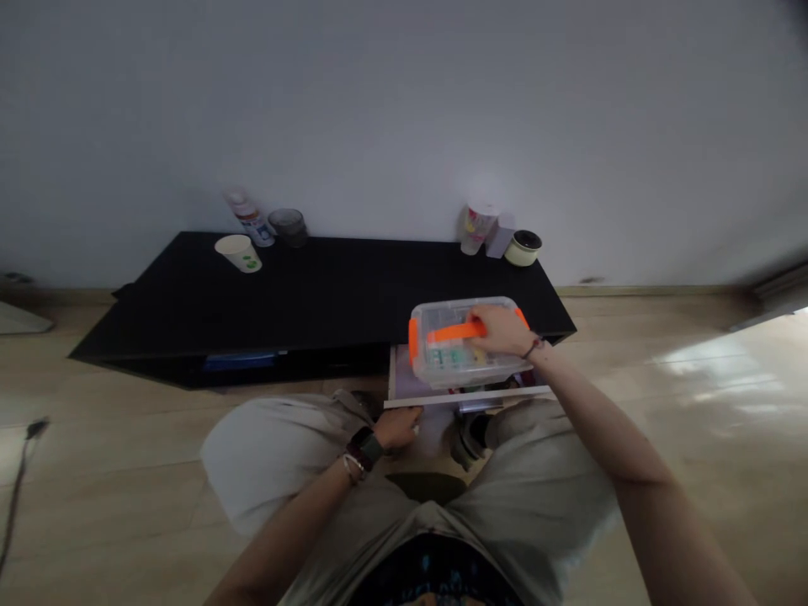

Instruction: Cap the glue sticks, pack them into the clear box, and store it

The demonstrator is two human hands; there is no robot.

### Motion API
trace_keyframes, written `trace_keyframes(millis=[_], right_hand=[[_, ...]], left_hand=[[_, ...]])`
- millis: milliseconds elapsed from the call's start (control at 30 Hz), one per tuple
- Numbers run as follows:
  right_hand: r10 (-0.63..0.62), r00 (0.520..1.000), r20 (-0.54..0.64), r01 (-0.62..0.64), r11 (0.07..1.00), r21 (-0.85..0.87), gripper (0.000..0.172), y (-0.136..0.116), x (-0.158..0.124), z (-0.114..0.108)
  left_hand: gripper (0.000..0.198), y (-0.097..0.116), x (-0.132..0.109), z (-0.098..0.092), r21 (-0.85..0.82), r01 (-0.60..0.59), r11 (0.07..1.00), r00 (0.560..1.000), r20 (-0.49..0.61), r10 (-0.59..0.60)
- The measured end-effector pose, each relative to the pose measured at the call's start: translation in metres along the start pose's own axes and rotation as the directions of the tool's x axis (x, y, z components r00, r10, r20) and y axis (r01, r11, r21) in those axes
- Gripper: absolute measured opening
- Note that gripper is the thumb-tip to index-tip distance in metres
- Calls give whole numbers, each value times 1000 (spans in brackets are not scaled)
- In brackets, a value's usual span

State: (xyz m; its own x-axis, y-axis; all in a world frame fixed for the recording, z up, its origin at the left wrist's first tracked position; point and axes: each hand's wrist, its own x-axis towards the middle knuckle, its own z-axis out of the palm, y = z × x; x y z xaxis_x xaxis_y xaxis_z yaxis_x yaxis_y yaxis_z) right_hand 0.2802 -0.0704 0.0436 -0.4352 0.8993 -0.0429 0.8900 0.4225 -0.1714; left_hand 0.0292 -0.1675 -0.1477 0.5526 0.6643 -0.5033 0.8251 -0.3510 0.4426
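Note:
My right hand (501,329) is closed around the orange handle (449,333) of a clear plastic storage box (463,370) with orange side clips. Green and yellow items show faintly through its walls. The box is over a pulled-out drawer (407,383); whether its base touches anything inside is hidden. Against the white drawer front (435,400), near its left end, my left hand (396,427) has its fingers curled at the edge, partly out of sight. Small items lie in the drawer, mostly covered by the box.
The drawer belongs to a low black cabinet (341,295) along the wall. On top stand a paper cup (238,253), a spray can (252,220), a dark cup (289,227), a clear cup (478,227) and a cream jar (523,248). A blue item (240,362) lies in the open shelf.

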Motion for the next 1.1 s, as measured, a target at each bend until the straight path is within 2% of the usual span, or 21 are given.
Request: trace_keyframes(millis=[100,200,367,467,533,600,633,667,700,733,767,800,867,900,933,967,1000,1033,1100], right_hand=[[13,993,-121,-11,1000,17,28,8,9,-26],[45,976,-214,-39,999,31,30,14,22,-40],[112,949,-295,-103,994,45,29,19,51,-41],[123,945,-303,-111,992,55,28,20,72,-34],[119,944,-306,-103,992,67,28,20,86,-27],[107,945,-310,-83,993,89,27,19,101,-19],[99,946,-310,-70,992,102,27,19,109,-14],[92,946,-310,-58,992,115,28,19,116,-10],[85,948,-307,-48,991,124,28,18,124,-6],[78,950,-304,-40,991,130,28,18,131,-1],[71,951,-300,-32,991,132,28,17,138,3],[63,954,-295,-24,991,133,27,16,145,7],[41,960,-276,-3,991,137,26,14,157,14],[26,964,-265,12,990,142,26,12,163,17],[9,966,-257,30,989,148,26,11,169,20],[-10,968,-251,50,987,153,26,10,173,23],[-31,968,-249,71,985,157,26,10,177,26],[-51,967,-250,93,983,159,26,10,180,28],[-86,963,-257,131,978,164,28,12,183,30]], left_hand=[[38,-4,14,-13,-11,23,1000,999,-34,-23],[40,-7,30,-27,-27,54,998,996,-71,-55],[49,-10,50,-51,-61,105,993,989,-102,-111],[56,-11,48,-71,-92,103,990,992,-69,-109],[51,-13,36,-95,-126,52,991,999,-6,-53],[41,-15,16,-131,-214,-58,975,996,54,71],[40,-18,5,-152,-362,-164,918,980,45,192],[42,-20,-6,-175,-496,-234,836,966,-20,259],[44,-23,-16,-198,-582,-282,763,958,-133,252],[45,-27,-24,-220,-628,-326,706,940,-296,171],[45,-32,-28,-240,-645,-374,667,883,-467,44],[45,-38,-28,-257,-636,-427,643,789,-610,-79],[44,-52,-18,-281,-603,-476,640,614,-749,-249],[43,-60,-10,-287,-597,-469,650,560,-771,-304],[44,-67,0,-289,-606,-442,661,532,-771,-350],[45,-74,11,-289,-624,-398,673,520,-757,-395],[47,-80,21,-287,-649,-338,681,527,-730,-434],[49,-85,29,-284,-676,-268,687,550,-692,-467],[52,-91,42,-276,-710,-133,691,627,-600,-496]])
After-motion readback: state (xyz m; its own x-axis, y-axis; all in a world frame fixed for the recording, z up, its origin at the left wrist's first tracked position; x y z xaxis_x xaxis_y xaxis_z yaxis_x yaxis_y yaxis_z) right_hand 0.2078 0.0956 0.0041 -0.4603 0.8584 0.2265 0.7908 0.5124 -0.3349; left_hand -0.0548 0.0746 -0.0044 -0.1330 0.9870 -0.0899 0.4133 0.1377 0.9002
